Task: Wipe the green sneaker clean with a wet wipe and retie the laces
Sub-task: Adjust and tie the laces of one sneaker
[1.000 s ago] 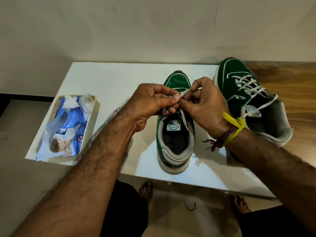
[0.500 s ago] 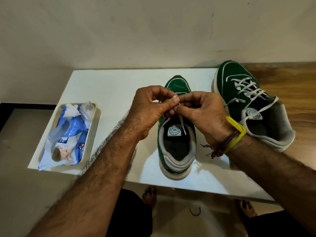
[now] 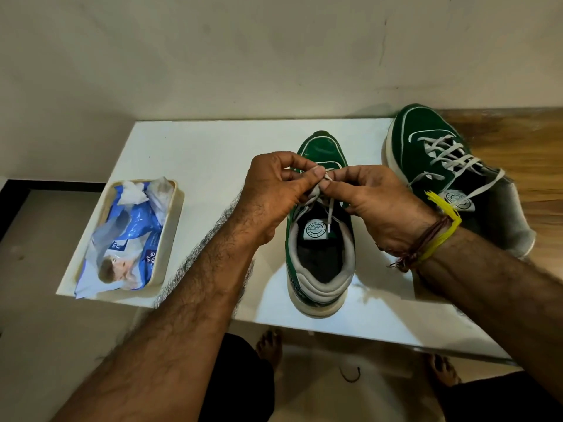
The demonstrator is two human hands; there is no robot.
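Both hands have drawn closer, left hand (image 3: 274, 190) and right hand (image 3: 377, 199) pinching laces (image 3: 327, 178) above green sneaker (image 3: 320, 263).

A glossy white rectangular table top (image 3: 207, 153) stands against a pale wall and carries three things. A dark green suede sneaker with white laces and a grey padded collar (image 3: 320, 269) stands near the centre, toe toward twelve o'clock and heel toward six, while a second dark green suede sneaker with white laces (image 3: 426, 138) rests at about two o'clock, tilted, at the right edge where the white surface meets a brown wooden one (image 3: 524, 141). At nine o'clock, near the left edge, sits a shallow cream rectangular plastic tray (image 3: 170, 226).
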